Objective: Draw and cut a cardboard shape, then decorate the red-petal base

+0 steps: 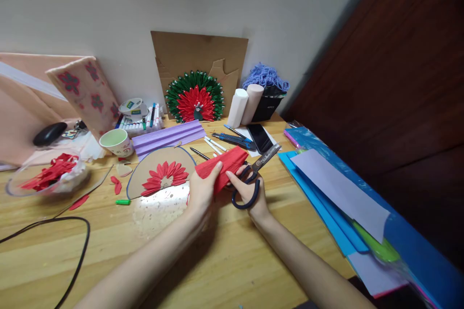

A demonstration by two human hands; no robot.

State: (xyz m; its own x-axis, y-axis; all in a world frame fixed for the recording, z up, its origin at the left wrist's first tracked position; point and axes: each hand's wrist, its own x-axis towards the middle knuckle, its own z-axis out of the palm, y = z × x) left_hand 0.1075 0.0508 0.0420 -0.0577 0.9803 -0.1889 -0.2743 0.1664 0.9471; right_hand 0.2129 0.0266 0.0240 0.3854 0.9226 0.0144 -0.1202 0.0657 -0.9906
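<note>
Folded red crepe paper (232, 160) is gripped in my left hand (203, 187), thumb on top. My right hand (250, 193) holds scissors (256, 170) with dark handles, their blades pointing up and right, away from the paper. The right thumb and fingers also reach the paper's lower right edge. To the left of my hands lies a rounded cardboard piece (145, 174) with red paper petals (165, 176) in a half ring. A shiny speckled sheet (159, 212) lies in front of it.
Behind stands cardboard (203, 48) bearing a green and red paper peacock (197, 99). A bowl of red strips (54, 174), a paper cup (116, 142) and purple folded paper (168, 136) are left. A box cutter (234, 141) and phone (259, 138) lie behind my hands; blue folders (319, 203) are right.
</note>
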